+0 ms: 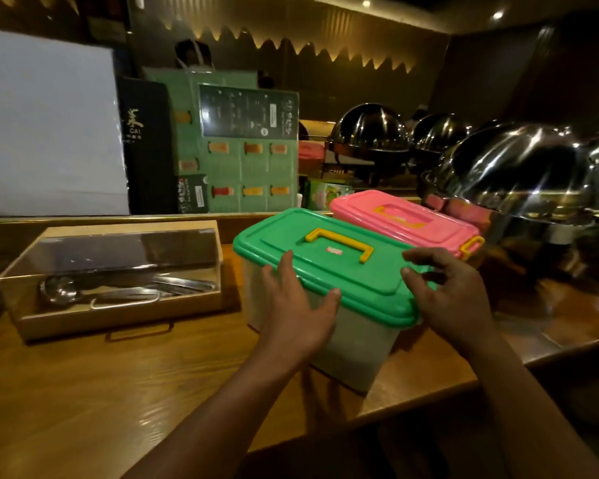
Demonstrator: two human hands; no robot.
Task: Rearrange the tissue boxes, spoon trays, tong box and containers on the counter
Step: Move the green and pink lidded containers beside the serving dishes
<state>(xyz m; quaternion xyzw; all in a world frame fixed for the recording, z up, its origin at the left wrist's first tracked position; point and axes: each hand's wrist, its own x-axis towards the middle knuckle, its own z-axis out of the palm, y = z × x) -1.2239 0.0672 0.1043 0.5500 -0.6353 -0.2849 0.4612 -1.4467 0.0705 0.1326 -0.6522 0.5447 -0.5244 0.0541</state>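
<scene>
The green-lidded container point(329, 292) is flanked by both hands on the wooden counter point(118, 382): the left hand point(296, 312) is laid open against its near side, while the right hand point(446, 295) is held loosely open over the lid's right corner, where contact cannot be judged. Just beyond the right hand, a pink-lidded container point(405, 219) is seen beside the green one, and the wooden tong box point(111, 281) is set well to the left of the left hand.

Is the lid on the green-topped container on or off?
On: the green lid sits flat over the container's rim, its yellow handle lying down.
</scene>
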